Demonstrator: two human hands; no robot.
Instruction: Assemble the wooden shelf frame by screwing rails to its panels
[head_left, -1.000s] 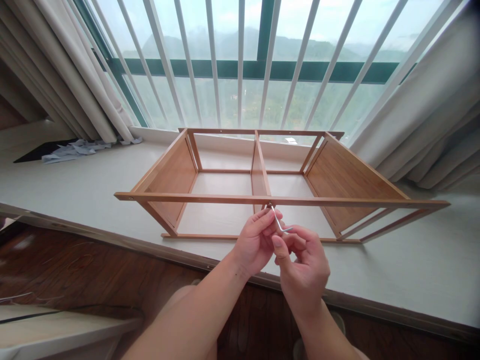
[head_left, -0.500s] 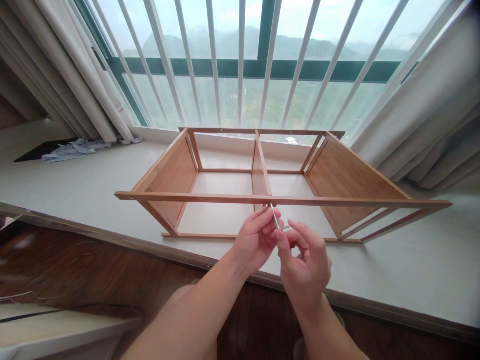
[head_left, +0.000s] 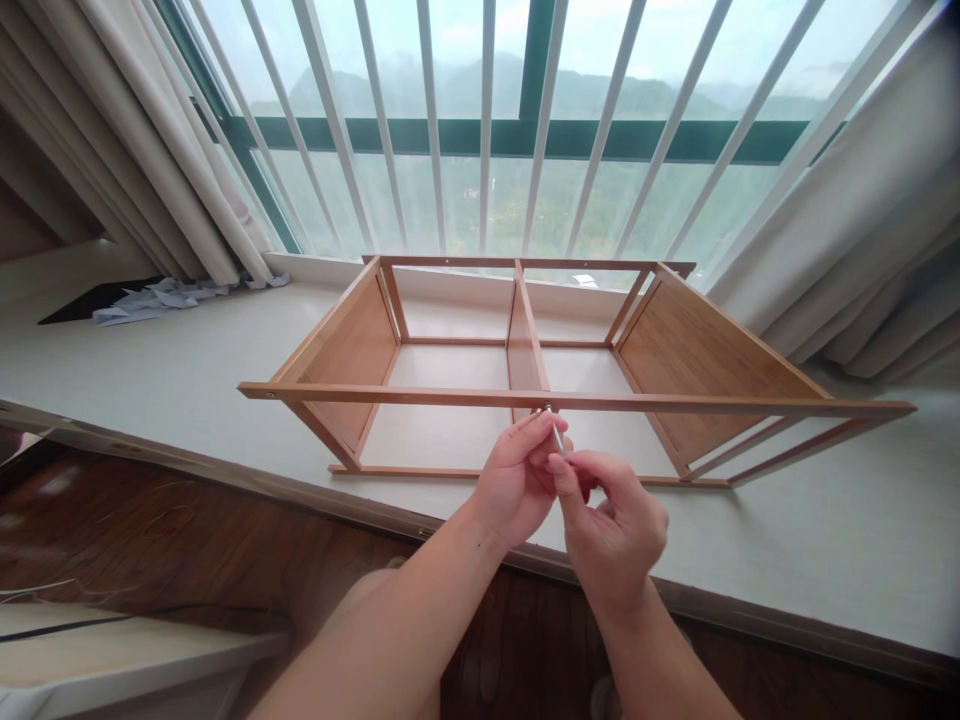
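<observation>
Your right hand (head_left: 615, 525) pinches the hex key (head_left: 556, 432) between thumb and forefinger, and your left hand (head_left: 516, 482) closes its fingertips on the shaft. The tip sits against the front rail (head_left: 675, 405). The key's short arm, sticking out a second ago, has now swung behind your fingers — a part-turn.

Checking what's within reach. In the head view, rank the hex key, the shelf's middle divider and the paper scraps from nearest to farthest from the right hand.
1. hex key: pinched at the fingertips of the right hand.
2. middle divider: just beyond, at the centre of the wooden frame.
3. paper scraps: far left, by the curtain.
</observation>
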